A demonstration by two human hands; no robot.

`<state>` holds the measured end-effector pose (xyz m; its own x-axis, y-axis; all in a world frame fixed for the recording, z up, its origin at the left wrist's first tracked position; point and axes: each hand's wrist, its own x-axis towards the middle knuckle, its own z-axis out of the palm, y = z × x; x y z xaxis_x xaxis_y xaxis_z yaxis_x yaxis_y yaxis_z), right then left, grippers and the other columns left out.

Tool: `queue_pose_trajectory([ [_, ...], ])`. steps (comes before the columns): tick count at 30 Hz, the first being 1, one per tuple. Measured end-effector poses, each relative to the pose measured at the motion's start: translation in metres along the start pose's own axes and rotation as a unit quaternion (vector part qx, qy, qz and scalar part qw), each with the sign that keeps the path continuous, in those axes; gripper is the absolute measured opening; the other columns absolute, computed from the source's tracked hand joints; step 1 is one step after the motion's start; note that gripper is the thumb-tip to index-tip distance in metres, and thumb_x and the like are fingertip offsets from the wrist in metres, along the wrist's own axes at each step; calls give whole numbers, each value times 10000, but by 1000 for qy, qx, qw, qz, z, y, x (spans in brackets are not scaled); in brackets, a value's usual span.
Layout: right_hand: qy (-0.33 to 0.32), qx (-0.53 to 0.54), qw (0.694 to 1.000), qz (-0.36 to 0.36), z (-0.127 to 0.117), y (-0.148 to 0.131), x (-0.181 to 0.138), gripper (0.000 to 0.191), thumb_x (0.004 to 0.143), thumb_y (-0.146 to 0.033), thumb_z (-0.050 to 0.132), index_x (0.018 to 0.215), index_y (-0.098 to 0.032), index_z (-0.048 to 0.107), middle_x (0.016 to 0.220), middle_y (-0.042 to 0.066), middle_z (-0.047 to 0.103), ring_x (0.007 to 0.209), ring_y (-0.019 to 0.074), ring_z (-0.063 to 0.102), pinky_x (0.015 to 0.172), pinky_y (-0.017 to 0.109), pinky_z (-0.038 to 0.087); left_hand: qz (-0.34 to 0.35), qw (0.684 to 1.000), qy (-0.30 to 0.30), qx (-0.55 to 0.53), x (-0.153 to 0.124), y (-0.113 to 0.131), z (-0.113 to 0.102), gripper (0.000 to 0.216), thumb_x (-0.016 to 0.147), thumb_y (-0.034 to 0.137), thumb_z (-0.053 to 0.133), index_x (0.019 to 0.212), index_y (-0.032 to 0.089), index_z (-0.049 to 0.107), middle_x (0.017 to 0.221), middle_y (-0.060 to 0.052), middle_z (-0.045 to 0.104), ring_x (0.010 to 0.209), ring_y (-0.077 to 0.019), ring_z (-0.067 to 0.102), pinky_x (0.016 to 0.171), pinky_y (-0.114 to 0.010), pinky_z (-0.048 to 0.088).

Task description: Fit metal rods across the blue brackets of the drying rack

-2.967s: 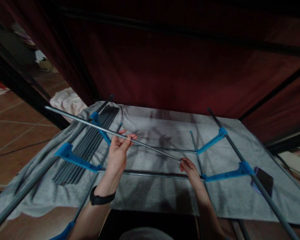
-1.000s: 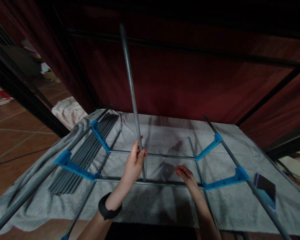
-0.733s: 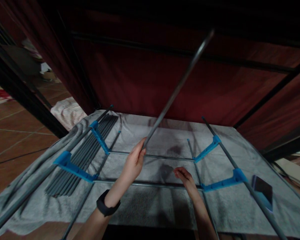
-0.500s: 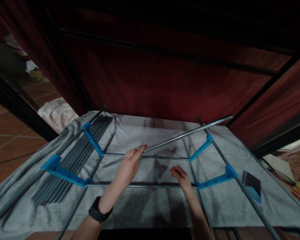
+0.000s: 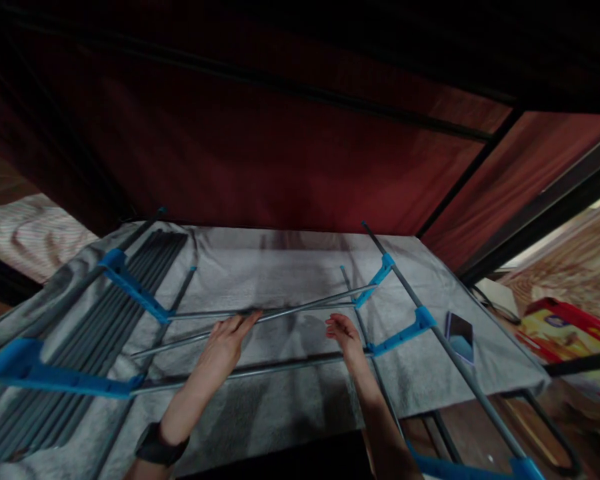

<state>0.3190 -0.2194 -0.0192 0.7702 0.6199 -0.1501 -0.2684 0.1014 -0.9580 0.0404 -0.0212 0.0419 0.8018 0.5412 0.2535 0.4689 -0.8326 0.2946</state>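
Observation:
My left hand (image 5: 226, 339), with a dark watch on its wrist, is closed on a slim grey metal tube (image 5: 325, 300). The tube slants up to the right, and its far end passes in front of a blue plastic bracket (image 5: 375, 283). To the right, my right hand (image 5: 344, 333) hovers with loosely bent fingers apart and nothing in them. Below both hands runs a fixed crossbar (image 5: 290, 365) of the tube frame, joined to a blue bracket (image 5: 403, 338) on the right. A second crossbar (image 5: 195, 315) lies farther back, partly behind the held tube.
Several loose grey tubes (image 5: 115, 313) lie side by side at the left, near a large blue bracket (image 5: 60, 373). A phone (image 5: 460, 337) rests on the grey cloth (image 5: 500, 353) at the right. Red fabric panels (image 5: 280, 173) rise behind. A red and yellow package (image 5: 565, 327) sits far right.
The held tube's right end has come down, so the tube lies flatter and nearer the rear crossbar. My view has shifted to the right. My right hand remains empty.

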Motion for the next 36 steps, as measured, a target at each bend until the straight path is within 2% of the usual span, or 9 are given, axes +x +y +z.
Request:
queue_pose_trajectory([
  [5, 26, 61, 998, -4, -4, -1, -5, 569, 661, -500, 929, 1154, -276, 752, 1124, 50, 798, 944, 233, 709, 856, 414, 578, -5, 999, -29, 23, -3, -1, 10, 790, 905, -50, 325, 1561, 279, 616, 1189, -104, 747, 1128, -273, 704, 1035, -436, 514],
  [8, 38, 108, 993, -1, -7, -2, -7, 577, 683, -487, 930, 1190, -292, 736, 1176, 45, 802, 1010, 246, 729, 928, 445, 579, -4, 998, -50, 23, -3, 1, 12, 783, 904, -53, 330, 1549, 274, 631, 1154, -102, 755, 1122, -271, 718, 1052, -443, 513],
  [12, 43, 157, 987, -4, -9, -5, -7, 486, 714, -473, 934, 1125, -299, 740, 1112, 9, 803, 1031, 238, 749, 957, 437, 589, -4, 997, -67, 36, -2, 1, 15, 759, 900, -57, 351, 1515, 259, 665, 1162, -115, 768, 1143, -281, 726, 1060, -456, 522],
  [16, 53, 173, 983, -3, -10, -8, -4, 433, 741, -466, 930, 1086, -279, 748, 1099, 6, 801, 978, 205, 754, 938, 408, 609, 0, 997, -73, 37, -3, -1, 21, 772, 881, -77, 368, 1494, 270, 685, 1194, -112, 774, 1160, -276, 726, 1057, -447, 534],
  [19, 82, 181, 980, -7, -10, -8, -1, 377, 715, -431, 958, 970, -266, 735, 1013, -18, 788, 881, 167, 745, 912, 375, 624, -1, 997, -72, 11, -5, -4, 28, 771, 877, -77, 393, 1496, 282, 682, 1220, -104, 777, 1173, -268, 726, 1065, -444, 542],
  [24, 110, 193, 975, -3, -15, -3, 5, 354, 723, -414, 962, 861, -259, 675, 880, -43, 755, 793, 135, 733, 855, 326, 646, -7, 997, -65, -46, -7, -16, 39, 622, 964, 33, 461, 1496, 274, 673, 1282, -106, 773, 1183, -259, 729, 1094, -448, 551],
  [27, 144, 205, 968, 14, -24, 0, 11, 335, 738, -392, 942, 831, -258, 650, 810, -52, 733, 760, 123, 719, 823, 294, 651, -22, 996, -71, -50, -8, -24, 42, 519, 1000, 104, 502, 1461, 251, 692, 1261, -110, 783, 1181, -272, 731, 1097, -455, 552],
  [31, 164, 192, 966, 45, -39, 5, 23, 260, 797, -399, 880, 873, -254, 678, 833, -27, 743, 800, 130, 732, 843, 291, 655, -46, 995, -82, -36, -9, -27, 37, 448, 988, 98, 563, 1380, 241, 727, 1292, -112, 775, 1222, -274, 718, 1121, -442, 524],
  [36, 193, 168, 963, 85, -65, 10, 33, 110, 802, -314, 795, 870, -270, 721, 885, -2, 757, 857, 155, 740, 895, 311, 653, -73, 988, -133, -1, -12, -21, 24, 223, 1030, 152, 580, 1151, 201, 761, 1188, -109, 771, 1138, -273, 718, 1096, -441, 503],
])
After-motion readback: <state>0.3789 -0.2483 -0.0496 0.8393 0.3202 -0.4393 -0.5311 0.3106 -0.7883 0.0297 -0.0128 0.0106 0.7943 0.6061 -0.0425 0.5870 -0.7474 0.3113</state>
